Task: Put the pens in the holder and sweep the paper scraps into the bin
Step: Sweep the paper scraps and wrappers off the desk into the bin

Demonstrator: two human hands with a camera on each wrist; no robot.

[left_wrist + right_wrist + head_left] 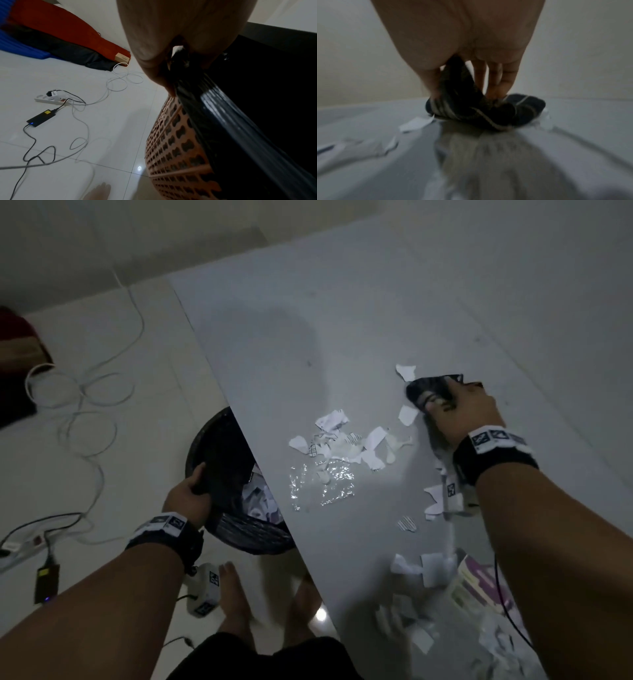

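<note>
Dark striped cloth (430, 393) bunched in right hand (471, 412) among torn paper scraps (342, 445); left hand (188, 496) grips perforated bin (239, 529) rim.

White tiled floor (102, 460) left of the tabletop (394, 313). On it: white cable (99, 392) in loose coils, power strip (53, 100) w/ plugs, black adapter (41, 118) w/ blue LED, red & black cushion (56, 32) by the wall. Clear plastic film (325, 482) near tabletop's left edge; purple-white booklet (479, 583) at its near edge.
</note>
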